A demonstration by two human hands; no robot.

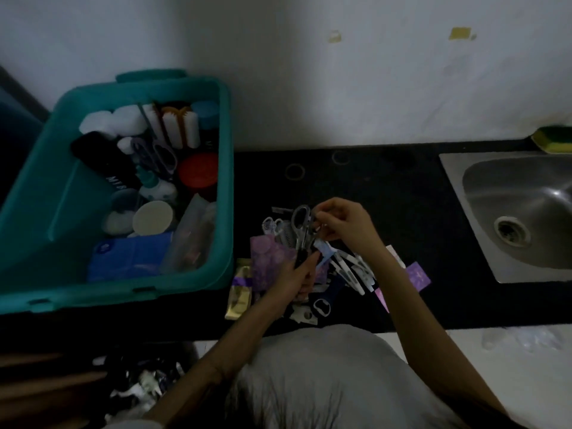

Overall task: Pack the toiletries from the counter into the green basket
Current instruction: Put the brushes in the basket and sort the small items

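The green basket (227, 168) stands at the left on the dark counter (387, 193), filled with bottles, a red-lidded jar (198, 169), a blue pack (130, 258) and other toiletries. Just right of it my left hand (297, 278) grips a bunch of small items, among them grey-handled scissors (301, 222) that stick up from it. My right hand (343, 221) pinches a small item at the top of that bunch, beside the scissor handles. Under my hands lie a purple pouch (267, 258), white razors (353, 274), a gold sachet (236, 292) and purple sachets (418, 275).
A steel sink (507, 218) is set into the counter at the right, with a green and yellow sponge (554, 140) behind it. A white wall runs along the back. Clutter lies on the floor at the lower left (139, 385).
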